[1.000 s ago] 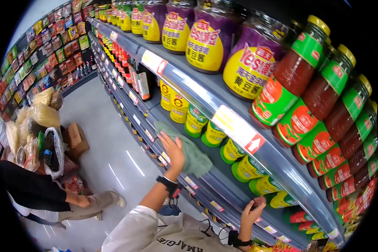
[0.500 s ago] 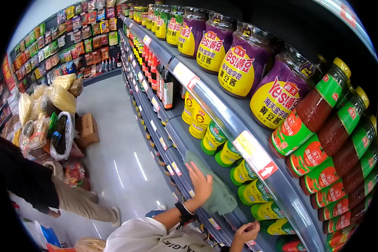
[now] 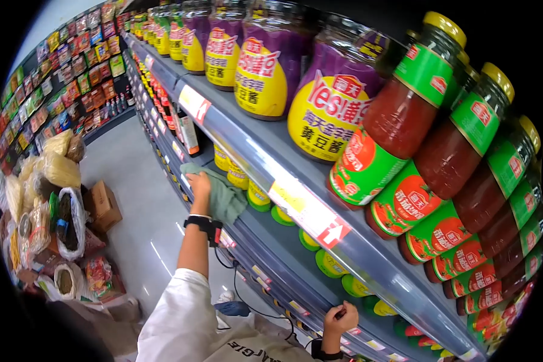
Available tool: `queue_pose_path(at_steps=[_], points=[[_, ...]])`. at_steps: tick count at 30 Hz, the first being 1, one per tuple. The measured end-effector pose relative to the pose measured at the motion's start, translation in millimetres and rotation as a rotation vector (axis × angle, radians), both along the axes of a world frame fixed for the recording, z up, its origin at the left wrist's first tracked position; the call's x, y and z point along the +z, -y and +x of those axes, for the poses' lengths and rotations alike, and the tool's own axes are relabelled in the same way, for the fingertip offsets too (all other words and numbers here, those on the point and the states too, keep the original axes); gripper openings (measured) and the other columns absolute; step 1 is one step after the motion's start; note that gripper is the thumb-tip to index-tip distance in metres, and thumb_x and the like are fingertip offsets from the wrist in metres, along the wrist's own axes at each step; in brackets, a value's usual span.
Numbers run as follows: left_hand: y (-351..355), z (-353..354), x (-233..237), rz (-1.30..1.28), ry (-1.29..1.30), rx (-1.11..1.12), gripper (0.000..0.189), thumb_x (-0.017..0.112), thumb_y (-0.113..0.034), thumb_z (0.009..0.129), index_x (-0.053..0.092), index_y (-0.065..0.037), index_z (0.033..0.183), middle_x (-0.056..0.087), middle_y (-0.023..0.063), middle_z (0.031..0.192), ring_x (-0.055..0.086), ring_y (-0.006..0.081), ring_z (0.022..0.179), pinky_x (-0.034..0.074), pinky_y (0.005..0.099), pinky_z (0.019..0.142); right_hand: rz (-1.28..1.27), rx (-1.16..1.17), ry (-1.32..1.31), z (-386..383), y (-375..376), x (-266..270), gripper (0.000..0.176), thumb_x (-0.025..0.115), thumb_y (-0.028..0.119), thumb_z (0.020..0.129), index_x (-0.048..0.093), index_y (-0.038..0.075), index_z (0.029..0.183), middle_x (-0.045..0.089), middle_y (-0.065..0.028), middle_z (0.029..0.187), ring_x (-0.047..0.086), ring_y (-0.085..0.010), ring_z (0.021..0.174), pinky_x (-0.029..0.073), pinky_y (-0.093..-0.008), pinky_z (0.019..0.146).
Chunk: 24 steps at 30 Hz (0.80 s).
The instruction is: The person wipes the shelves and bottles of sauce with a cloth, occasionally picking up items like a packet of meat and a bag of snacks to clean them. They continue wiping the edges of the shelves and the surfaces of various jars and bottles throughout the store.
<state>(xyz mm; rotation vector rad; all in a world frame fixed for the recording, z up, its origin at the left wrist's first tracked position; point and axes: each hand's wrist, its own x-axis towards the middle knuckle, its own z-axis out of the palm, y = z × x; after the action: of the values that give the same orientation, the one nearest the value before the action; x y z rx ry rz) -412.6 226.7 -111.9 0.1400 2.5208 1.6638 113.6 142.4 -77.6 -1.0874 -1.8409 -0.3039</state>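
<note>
A grey-green cloth lies over the front edge of the lower shelf. My left hand, with a black band on its wrist, presses and grips the cloth there. Close beyond it stand yellow jars with green lids. My right hand is curled closed by the same shelf's front edge, nearer my body. A dark spot shows between its fingers, too small to name. Beside that hand are more green-and-yellow jars.
Above, a shelf with a price-label rail holds purple-and-yellow jars and red sauce bottles. Left across the aisle floor stand a cardboard box and bagged goods. A black cable hangs by my body.
My left hand has slid the cloth farther away along the shelf edge, its arm now stretched out. My view has shifted, and the person at the left has mostly left it.
</note>
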Motion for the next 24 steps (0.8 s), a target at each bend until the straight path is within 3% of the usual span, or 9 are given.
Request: queue_pose_path(at_steps=[1,2,5,12,15,21,24], points=[[5,3,23,-0.046,0.069,-0.048,0.075,0.043,-0.032,0.084,0.016,0.015,0.135,0.036,0.0401,0.128,0.038,0.049,0.12,0.031,0.0462,0.103,-0.001,-0.005,0.005,3,-1,-4,0.016,0.054,-0.001,0.07,0.054,0.001,0.086,0.044,-0.0072,0.059,0.041,-0.023,0.045,0.033,-0.0335,0.044],[-2,-15,3,-0.043,0.009,-0.022,0.074,0.043,-0.032,0.084,0.017,0.015,0.135,0.04,0.0394,0.125,0.041,0.049,0.117,0.033,0.0468,0.101,-0.005,-0.025,0.001,3,1,-4,0.016,0.054,-0.001,0.07,0.054,0.001,0.086,0.044,-0.0072,0.059,0.041,-0.023,0.045,0.033,-0.0335,0.044],[-1,-17,3,-0.054,0.018,-0.06,0.072,0.042,-0.031,0.085,0.016,0.013,0.136,0.04,0.039,0.126,0.041,0.0484,0.118,0.032,0.0466,0.102,-0.085,-0.048,0.039,-2,3,7,0.017,0.054,-0.001,0.068,0.054,0.001,0.085,0.045,-0.0076,0.059,0.042,-0.0238,0.046,0.034,-0.034,0.045],[15,26,24,0.034,-0.05,-0.104,0.067,0.042,-0.024,0.087,0.013,0.009,0.139,0.031,0.037,0.133,0.035,0.0452,0.122,0.029,0.0445,0.104,0.013,-0.08,0.019,-6,2,4,0.019,0.054,-0.001,0.069,0.054,0.001,0.087,0.05,-0.01,0.064,0.047,-0.0271,0.05,0.037,-0.0358,0.047],[15,39,2,-0.074,-0.322,-0.084,0.064,0.041,-0.016,0.086,0.015,0.007,0.139,0.029,0.034,0.135,0.033,0.0451,0.124,0.029,0.0434,0.104,0.002,-0.058,0.001,-7,2,8,0.019,0.054,-0.001,0.069,0.054,0.002,0.087,0.052,-0.0109,0.066,0.049,-0.0291,0.053,0.038,-0.0364,0.049],[22,83,17,-0.033,-0.207,-0.096,0.064,0.041,-0.013,0.085,0.014,0.006,0.14,0.024,0.0331,0.139,0.029,0.0452,0.126,0.025,0.0433,0.106,0.001,-0.047,0.013,-10,3,14,0.02,0.053,-0.003,0.068,0.055,0.0,0.088,0.055,-0.0134,0.071,0.053,-0.0313,0.057,0.043,-0.0387,0.054],[24,104,8,0.014,-0.285,-0.122,0.065,0.041,-0.011,0.084,0.014,0.006,0.14,0.023,0.0332,0.139,0.023,0.0451,0.129,0.021,0.0437,0.107,-0.031,-0.049,0.0,-8,3,8,0.019,0.053,-0.003,0.068,0.056,0.0,0.086,0.056,-0.0147,0.073,0.054,-0.0318,0.059,0.044,-0.0396,0.056]])
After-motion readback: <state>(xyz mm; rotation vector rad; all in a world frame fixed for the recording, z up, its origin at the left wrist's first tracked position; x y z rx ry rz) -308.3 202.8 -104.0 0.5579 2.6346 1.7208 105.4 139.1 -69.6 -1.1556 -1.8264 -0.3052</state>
